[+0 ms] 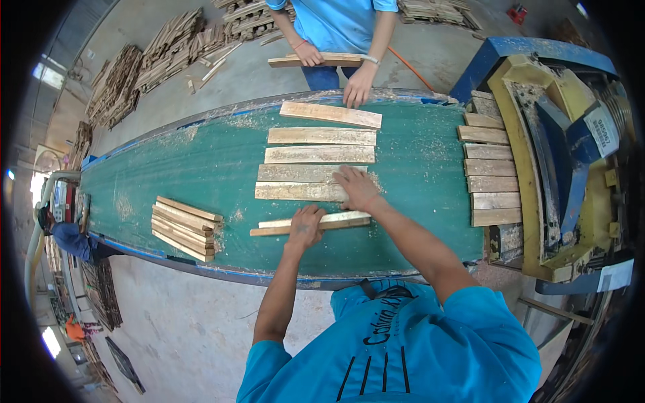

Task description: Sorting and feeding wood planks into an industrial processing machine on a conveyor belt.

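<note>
My left hand (306,226) is closed over two narrow wooden slats (345,217) that stand on edge side by side on a green conveyor belt (423,201). Resting on the right end of the nearest flat wooden board (297,191), my right hand (360,189) has its fingers spread and also touches the sawdust-covered board (297,173) beyond it. Farther off, more flat boards (322,136) lie roughly parallel across the belt. A co-worker's hand (359,86) reaches to the farthest board (330,114), and their other hand holds wooden pieces (282,62).
A bundle of slats (184,226) lies on the belt at left. At right, a row of boards (494,184) sits at the yellow and blue machine (534,252). Stacked wood (169,50) stands on the floor beyond the belt. Another person (75,239) is at the far left end.
</note>
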`<state>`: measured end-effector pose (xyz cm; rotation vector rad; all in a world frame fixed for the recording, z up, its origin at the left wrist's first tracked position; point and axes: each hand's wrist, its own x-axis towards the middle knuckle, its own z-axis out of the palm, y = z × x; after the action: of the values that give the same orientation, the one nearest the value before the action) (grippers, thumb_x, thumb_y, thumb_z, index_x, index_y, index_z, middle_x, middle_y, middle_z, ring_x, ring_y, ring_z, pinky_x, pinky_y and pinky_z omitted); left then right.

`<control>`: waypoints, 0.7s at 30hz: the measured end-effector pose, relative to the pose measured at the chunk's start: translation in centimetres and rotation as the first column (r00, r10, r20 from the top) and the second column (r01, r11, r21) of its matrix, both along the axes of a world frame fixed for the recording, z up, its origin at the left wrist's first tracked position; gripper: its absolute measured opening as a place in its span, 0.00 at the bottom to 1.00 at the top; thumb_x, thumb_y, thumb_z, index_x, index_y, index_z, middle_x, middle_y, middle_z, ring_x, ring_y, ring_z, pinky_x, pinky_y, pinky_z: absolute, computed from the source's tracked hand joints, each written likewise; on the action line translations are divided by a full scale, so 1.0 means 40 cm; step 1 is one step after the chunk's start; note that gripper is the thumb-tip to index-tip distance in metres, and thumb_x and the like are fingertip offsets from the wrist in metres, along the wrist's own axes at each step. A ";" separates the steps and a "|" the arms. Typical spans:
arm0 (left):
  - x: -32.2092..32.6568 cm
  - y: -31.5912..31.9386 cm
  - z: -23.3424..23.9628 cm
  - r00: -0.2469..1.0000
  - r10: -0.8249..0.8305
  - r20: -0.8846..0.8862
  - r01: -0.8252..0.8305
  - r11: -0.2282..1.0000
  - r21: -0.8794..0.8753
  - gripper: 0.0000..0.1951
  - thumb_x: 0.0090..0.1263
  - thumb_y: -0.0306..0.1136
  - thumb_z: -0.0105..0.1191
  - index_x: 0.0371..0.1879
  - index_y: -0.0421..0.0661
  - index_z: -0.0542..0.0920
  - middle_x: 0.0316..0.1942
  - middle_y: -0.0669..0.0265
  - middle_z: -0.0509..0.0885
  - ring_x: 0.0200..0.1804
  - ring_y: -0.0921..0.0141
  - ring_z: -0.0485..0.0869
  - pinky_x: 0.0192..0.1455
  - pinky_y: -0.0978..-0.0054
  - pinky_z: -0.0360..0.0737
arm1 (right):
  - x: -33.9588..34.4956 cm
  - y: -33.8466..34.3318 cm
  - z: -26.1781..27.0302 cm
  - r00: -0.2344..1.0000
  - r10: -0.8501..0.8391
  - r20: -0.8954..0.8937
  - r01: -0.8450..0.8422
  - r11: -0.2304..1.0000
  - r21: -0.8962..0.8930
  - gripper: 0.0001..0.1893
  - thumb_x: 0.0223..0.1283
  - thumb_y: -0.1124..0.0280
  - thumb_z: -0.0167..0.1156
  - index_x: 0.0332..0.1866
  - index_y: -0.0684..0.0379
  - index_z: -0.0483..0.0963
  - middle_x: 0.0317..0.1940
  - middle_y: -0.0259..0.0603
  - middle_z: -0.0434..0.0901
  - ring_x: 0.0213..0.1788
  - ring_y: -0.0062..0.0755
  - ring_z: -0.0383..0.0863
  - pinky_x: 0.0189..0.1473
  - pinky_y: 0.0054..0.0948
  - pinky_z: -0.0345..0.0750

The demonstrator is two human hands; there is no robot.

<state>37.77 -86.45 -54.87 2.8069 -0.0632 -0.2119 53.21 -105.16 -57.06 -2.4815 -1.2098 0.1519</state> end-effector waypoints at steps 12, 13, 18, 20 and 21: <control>0.092 0.023 -0.014 0.987 0.157 -0.046 -0.152 0.984 0.095 0.66 0.37 0.25 0.75 0.85 0.62 0.55 0.86 0.51 0.50 0.87 0.51 0.48 0.87 0.40 0.45 | 0.050 0.043 -0.058 0.994 -0.021 -0.103 0.021 1.000 -0.002 0.53 0.38 0.65 0.82 0.76 0.58 0.66 0.69 0.50 0.70 0.73 0.52 0.68 0.73 0.49 0.70; 0.092 0.026 -0.037 0.989 0.142 -0.030 -0.138 0.986 0.097 0.67 0.36 0.25 0.75 0.86 0.63 0.54 0.87 0.51 0.48 0.88 0.51 0.46 0.87 0.39 0.42 | 0.052 0.042 -0.075 0.995 0.009 -0.097 -0.008 1.000 0.004 0.54 0.36 0.63 0.82 0.76 0.58 0.65 0.68 0.51 0.70 0.73 0.53 0.68 0.72 0.50 0.70; 0.115 0.039 -0.039 0.997 0.065 -0.048 -0.054 0.978 0.203 0.67 0.36 0.30 0.78 0.85 0.65 0.57 0.87 0.56 0.49 0.88 0.52 0.48 0.86 0.34 0.42 | 0.135 0.010 -0.099 0.939 0.178 -0.293 -0.137 0.978 0.155 0.43 0.42 0.60 0.79 0.69 0.60 0.74 0.56 0.58 0.81 0.61 0.61 0.81 0.67 0.50 0.77; 0.131 0.027 -0.033 0.998 0.024 -0.051 -0.014 0.982 0.187 0.63 0.38 0.30 0.77 0.83 0.66 0.61 0.87 0.60 0.54 0.87 0.54 0.51 0.86 0.34 0.42 | 0.141 -0.042 -0.154 0.892 0.206 -0.402 -0.141 0.973 0.185 0.34 0.53 0.63 0.74 0.68 0.60 0.77 0.57 0.53 0.82 0.61 0.56 0.82 0.67 0.45 0.78; 0.140 0.016 -0.017 0.994 0.017 -0.110 -0.001 0.989 0.147 0.60 0.40 0.30 0.76 0.82 0.67 0.63 0.86 0.61 0.57 0.87 0.55 0.53 0.85 0.33 0.42 | 0.141 -0.071 -0.167 0.851 0.289 -0.438 -0.209 0.952 0.222 0.31 0.54 0.64 0.73 0.66 0.60 0.79 0.57 0.52 0.82 0.61 0.55 0.81 0.67 0.45 0.78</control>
<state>43.36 -85.79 -55.56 2.9348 -0.0089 -0.3848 58.85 -107.99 -63.76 -1.9713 -1.2602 0.6520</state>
